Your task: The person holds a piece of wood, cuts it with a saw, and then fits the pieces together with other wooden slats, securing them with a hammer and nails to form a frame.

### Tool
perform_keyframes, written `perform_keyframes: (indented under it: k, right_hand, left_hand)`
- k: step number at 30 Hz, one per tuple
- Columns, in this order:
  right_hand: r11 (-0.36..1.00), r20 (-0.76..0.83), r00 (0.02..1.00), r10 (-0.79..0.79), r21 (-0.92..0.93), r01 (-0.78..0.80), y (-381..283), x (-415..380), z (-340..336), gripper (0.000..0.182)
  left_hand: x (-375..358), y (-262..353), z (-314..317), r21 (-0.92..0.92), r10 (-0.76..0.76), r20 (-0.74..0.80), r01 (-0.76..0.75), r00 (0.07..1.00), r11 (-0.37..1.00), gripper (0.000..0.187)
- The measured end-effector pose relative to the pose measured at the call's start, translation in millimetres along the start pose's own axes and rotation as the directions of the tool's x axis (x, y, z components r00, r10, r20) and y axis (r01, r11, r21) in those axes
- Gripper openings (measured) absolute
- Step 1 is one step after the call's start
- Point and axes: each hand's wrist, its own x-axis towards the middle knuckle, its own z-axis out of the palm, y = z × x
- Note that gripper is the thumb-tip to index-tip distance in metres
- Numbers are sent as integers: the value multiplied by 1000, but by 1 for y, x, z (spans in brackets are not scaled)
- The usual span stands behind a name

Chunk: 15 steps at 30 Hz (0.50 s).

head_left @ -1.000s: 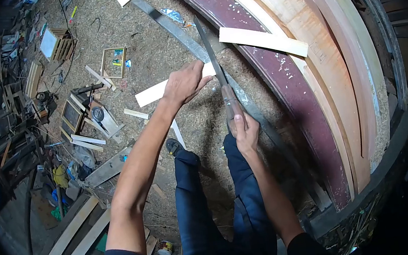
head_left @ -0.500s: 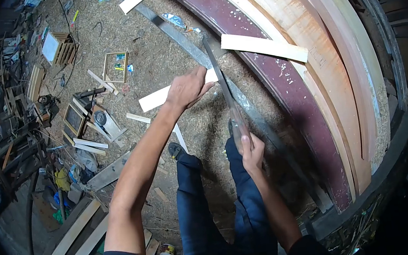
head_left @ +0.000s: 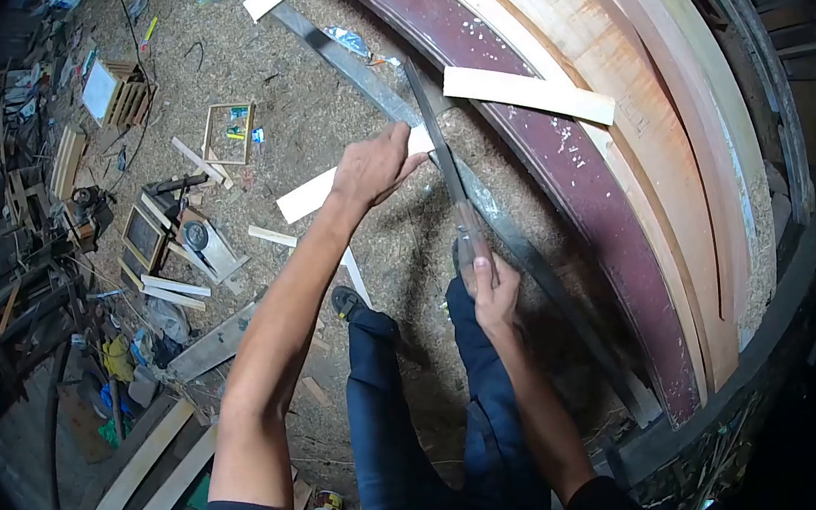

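Note:
My left hand [head_left: 373, 165] grips a short pale wooden strip [head_left: 309, 198] and holds it down across a long narrow grey beam [head_left: 346, 64]. Its fingers curl over the strip near the right end. My right hand [head_left: 495, 293] is closed around the near end of a long, thin handsaw [head_left: 441, 145], seen almost edge-on. The blade points away from me and crosses the strip's right end, just beside my left fingers. I cannot make out its teeth.
A maroon curved panel [head_left: 588, 204] with pale curved boards stands at the right. Another pale strip [head_left: 531, 95] lies across it. Wood scraps, a small frame [head_left: 229, 134] and a crate [head_left: 115, 92] lie on the shavings-covered floor. Long curved boards [head_left: 131, 478] are at lower left.
My right hand and the handsaw have moved slightly forward, away from me. My left hand still holds the strip in nearly the same place.

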Motion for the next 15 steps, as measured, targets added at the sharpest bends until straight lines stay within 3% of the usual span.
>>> perform_keyframes:
  k: [5,7,9,11,13,15]
  right_hand:
    - [992,31,996,80,92,-82,-9,-34,-29,32]
    - [995,15,998,61,83,-62,-24,-24,-28,33]
    - [998,66,996,-65,9,64,-35,12,-14,35]
    - [998,91,996,13,67,-19,-21,37,6,36]
    - [998,86,995,-44,44,40,-15,23,4,34]
    - [985,-68,988,-142,88,148,-18,-7,-3,33]
  left_hand:
    - [2,0,-4,26,12,5,-12,1000,1000,42]
    - [-1,0,-3,24,27,21,-27,999,999,42]
    - [2,-2,-3,30,34,52,-36,998,999,43]
    - [3,1,-4,35,47,39,-49,998,998,44]
    - [1,5,-8,60,-6,53,3,999,998,44]
    - [3,2,-6,70,8,45,-12,999,997,44]
